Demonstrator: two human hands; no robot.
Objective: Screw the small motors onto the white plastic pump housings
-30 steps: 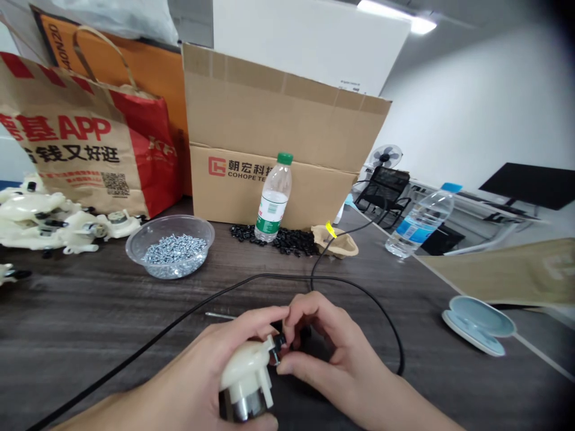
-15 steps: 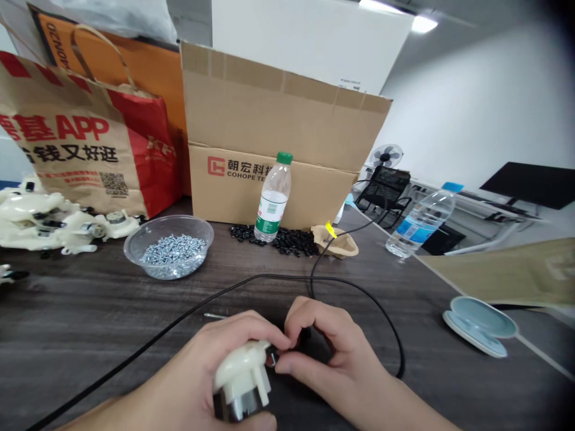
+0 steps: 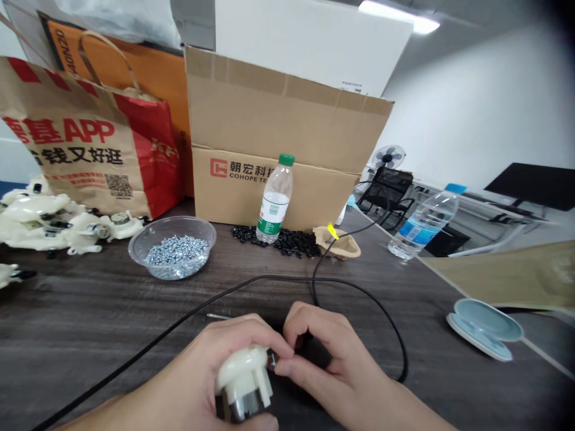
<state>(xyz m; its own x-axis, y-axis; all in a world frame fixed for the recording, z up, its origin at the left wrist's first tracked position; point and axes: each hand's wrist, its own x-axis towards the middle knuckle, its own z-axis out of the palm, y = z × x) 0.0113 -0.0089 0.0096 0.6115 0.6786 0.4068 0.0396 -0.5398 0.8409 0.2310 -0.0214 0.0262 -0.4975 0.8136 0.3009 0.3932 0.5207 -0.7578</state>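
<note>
My left hand (image 3: 197, 377) is wrapped round a small cream plastic part with a metal motor body (image 3: 244, 383), held low near the table's front edge. My right hand (image 3: 323, 353) is pinched at the part's upper right end, its fingertips closed on a small dark piece (image 3: 272, 358) where it meets the cream housing. A thin metal rod (image 3: 216, 316) pokes out on the table just behind my left fingers. A black cable (image 3: 251, 281) loops across the dark wooden table (image 3: 90, 323) behind both hands.
A clear bowl of screws (image 3: 173, 246) sits at mid left, with cream plastic parts (image 3: 49, 221) piled at the far left. A cardboard box (image 3: 278, 143), paper bags (image 3: 85, 137), a green-capped bottle (image 3: 275, 200), black small pieces (image 3: 291, 242), another bottle (image 3: 422, 224) and a pale blue case (image 3: 485, 320) surround them.
The cream part has dropped slightly and turned in my left hand. My right fingertips have closed tighter on the small dark piece, pressing it nearer the housing.
</note>
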